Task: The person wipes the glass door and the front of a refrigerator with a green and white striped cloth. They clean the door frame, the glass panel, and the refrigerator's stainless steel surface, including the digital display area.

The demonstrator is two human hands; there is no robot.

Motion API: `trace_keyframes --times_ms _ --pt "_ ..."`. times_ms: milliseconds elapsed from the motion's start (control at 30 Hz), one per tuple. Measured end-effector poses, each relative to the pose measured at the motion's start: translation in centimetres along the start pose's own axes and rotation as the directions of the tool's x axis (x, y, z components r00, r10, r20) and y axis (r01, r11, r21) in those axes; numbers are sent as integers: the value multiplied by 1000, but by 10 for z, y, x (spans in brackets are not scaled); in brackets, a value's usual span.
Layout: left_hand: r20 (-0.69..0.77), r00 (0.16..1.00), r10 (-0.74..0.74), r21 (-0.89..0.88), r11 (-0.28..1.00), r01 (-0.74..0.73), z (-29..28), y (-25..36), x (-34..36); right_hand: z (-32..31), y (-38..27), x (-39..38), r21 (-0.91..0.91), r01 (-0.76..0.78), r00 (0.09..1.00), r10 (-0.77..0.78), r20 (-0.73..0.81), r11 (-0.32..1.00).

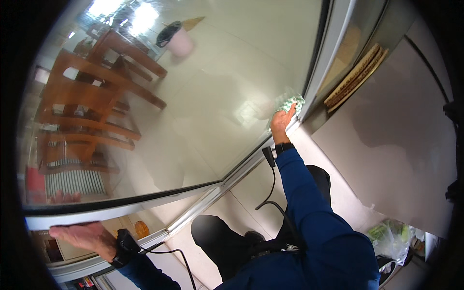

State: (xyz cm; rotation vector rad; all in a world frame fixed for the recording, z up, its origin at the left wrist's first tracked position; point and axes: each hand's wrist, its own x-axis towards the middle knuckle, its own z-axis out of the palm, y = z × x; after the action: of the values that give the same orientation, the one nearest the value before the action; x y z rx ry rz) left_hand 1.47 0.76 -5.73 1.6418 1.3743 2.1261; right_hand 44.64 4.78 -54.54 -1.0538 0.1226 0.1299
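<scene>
A large glass door (pixel 217 96) with a pale metal frame (pixel 106 215) spans the upper left in front of me. My left hand (pixel 87 238) holds the edge of this frame at the lower left; faint fingertips show through the glass just above it. My right hand (pixel 282 121) presses a crumpled green and white cloth (pixel 290 102) to the glass, close by the frame on the right. The fingers on the cloth are bent, and some are hidden by it. Both wrists carry black straps with small devices and cables.
Beyond the glass are wooden chairs (pixel 96 92) and a pink bin (pixel 180 42) with a black liner. Woven trays (pixel 355 77) stand behind a grey panel (pixel 391 130) at right. A plastic bag of greens (pixel 391 237) lies lower right. A metal track (pixel 193 210) runs along the floor.
</scene>
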Motion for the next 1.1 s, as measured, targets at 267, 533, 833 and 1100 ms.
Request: trace_keyframes --times_ms 267,533,833,1100 --pt "-73 997 19 124 992 -10 26 18 -7 -38 59 64 -454 -167 985 164 -45 875" --pt "-120 993 4 137 990 12 44 28 -21 -69 123 108 -99 -436 885 446 134 894" --pt "-184 982 -49 114 991 71 62 37 -30 -73 134 87 91 -619 784 607 131 780" --pt "-131 989 -75 96 992 88 59 39 -35 -104 199 -16 -107 -687 726 669 -158 719"
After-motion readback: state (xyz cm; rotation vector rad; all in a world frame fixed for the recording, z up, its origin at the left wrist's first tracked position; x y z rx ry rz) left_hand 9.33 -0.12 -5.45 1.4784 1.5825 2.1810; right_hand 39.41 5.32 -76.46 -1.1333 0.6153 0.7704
